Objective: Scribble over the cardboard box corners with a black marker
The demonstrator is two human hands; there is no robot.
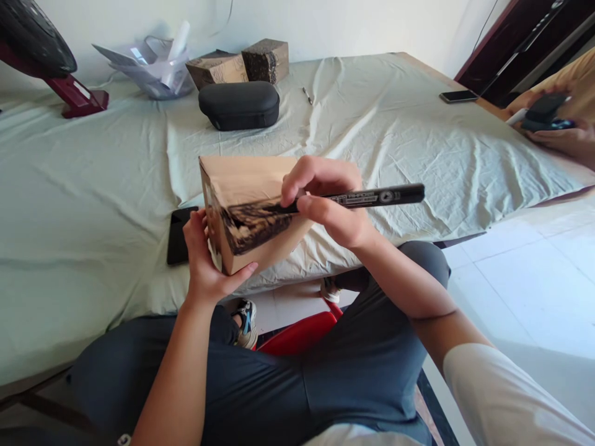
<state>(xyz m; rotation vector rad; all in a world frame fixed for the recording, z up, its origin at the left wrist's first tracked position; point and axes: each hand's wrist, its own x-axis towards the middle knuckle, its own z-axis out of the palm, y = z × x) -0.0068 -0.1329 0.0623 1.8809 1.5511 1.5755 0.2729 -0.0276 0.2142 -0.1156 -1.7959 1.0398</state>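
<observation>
A brown cardboard box [253, 176] is tilted at the near edge of the cloth-covered table. Dark scribbled marker strokes cover part of its near face. My left hand [209, 266] grips the box's lower left corner, thumb along the bottom edge and fingers around the left side. In my right hand [330, 201] is a black marker pen [390, 195], pinched between thumb and fingers. Its tip points left onto the darkened patch, and its back end sticks out to the right. Just behind my left hand lies a black phone [179, 235], partly covered by it.
Further back stand a black zip case [239, 105], two patterned boxes [267, 60], a clear plastic basket [162, 74] and a dark red fan [77, 96]. A pen [307, 95] and a second phone [458, 96] lie on the cloth. At right, another person's hands [564, 133] hold a dark object.
</observation>
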